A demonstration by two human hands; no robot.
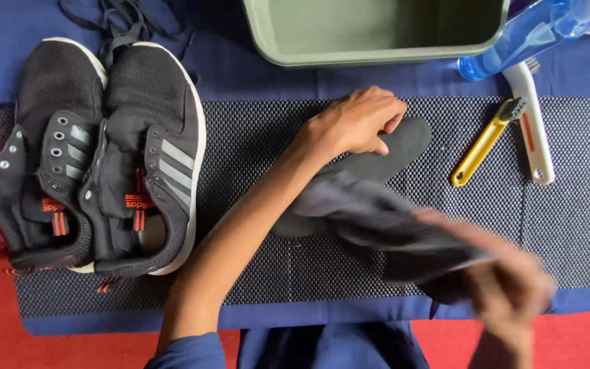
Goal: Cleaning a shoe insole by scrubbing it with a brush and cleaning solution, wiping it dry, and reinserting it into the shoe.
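A grey-green tub (377, 31) sits at the top edge of the view, and what shows of its inside is bare. A blue spray bottle (527, 34) lies just to its right, tilted. Below it, two brushes lie side by side on a dark mesh mat (582, 205): one yellow (483, 147), one white (534, 126).

The mat covers the middle, over a blue cloth (274, 75), with red floor (582, 338) along the bottom edge. Open mat shows to the right of the brushes and between the shoes and the arm.

A dark grey insole (408, 140) lies flat at the mat's centre. The left hand (356, 123) presses down on it, fingers curled at its edge. The right hand (507, 287), blurred, grips a dark cloth (377, 215) that drapes over the insole's lower part.

Two black shoes (90, 157) with white soles and no laces stand together at the left, with loose laces (124, 17) above them.
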